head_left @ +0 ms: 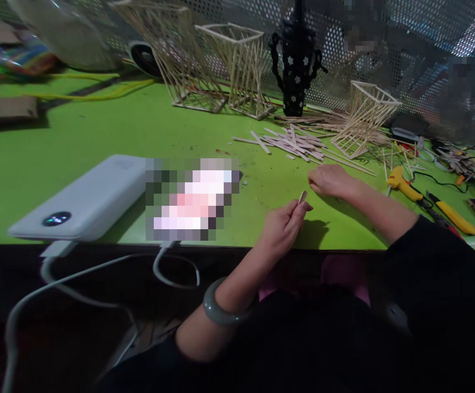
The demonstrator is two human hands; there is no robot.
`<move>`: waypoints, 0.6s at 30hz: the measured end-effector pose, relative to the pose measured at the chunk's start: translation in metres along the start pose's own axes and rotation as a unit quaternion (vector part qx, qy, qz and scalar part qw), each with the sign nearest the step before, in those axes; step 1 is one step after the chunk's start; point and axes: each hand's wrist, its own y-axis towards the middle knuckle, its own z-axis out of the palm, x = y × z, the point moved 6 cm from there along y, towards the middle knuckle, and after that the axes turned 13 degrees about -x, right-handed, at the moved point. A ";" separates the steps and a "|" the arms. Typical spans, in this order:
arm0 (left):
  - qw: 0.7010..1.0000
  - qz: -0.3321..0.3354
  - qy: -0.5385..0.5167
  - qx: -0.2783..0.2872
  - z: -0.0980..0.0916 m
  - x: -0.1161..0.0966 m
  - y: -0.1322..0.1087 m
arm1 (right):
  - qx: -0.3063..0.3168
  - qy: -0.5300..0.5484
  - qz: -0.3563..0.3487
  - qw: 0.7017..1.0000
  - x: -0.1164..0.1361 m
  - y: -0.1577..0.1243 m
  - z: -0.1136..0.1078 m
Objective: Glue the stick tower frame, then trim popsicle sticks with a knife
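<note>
My left hand (283, 228) is closed near the table's front edge, with a short flat wooden craft stick (302, 196) pinched between thumb and fingers, its end pointing up. Just ahead and to the right, my right hand (328, 180) is curled low over the green tabletop, fingers bent inward; whatever they may hold is hidden. Beyond the hands lies a loose pile of flat craft sticks (296, 143). Behind it a small twisted stick frame (364, 123) stands on thin sticks. A grey-green bangle (221, 305) circles my left wrist.
A white power bank (85, 196) and a blurred-out phone (192, 202) lie left, with cables over the edge. Taller stick frames (241, 71) and a black flowered tumbler (296, 76) stand at the back. A yellow glue gun (403, 183) and yellow-handled cutter (454, 215) lie right.
</note>
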 end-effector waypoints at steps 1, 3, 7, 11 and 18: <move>1.000 -0.011 -0.016 -0.013 -0.002 0.001 0.000 | 0.006 0.013 -0.015 1.000 0.004 -0.013 -0.003; 0.998 -0.032 -0.048 -0.039 -0.005 0.002 -0.001 | 0.021 0.070 -0.064 0.995 0.017 -0.045 -0.008; 0.998 -0.025 -0.054 -0.022 -0.004 0.000 -0.001 | 0.036 0.195 -0.109 0.974 0.035 -0.098 -0.010; 0.998 0.018 0.001 0.060 0.007 -0.004 -0.002 | -0.121 0.294 -0.005 0.948 0.023 -0.098 -0.015; 0.990 0.027 0.083 0.107 0.014 -0.010 -0.003 | -0.137 0.574 0.129 0.797 0.001 -0.065 -0.003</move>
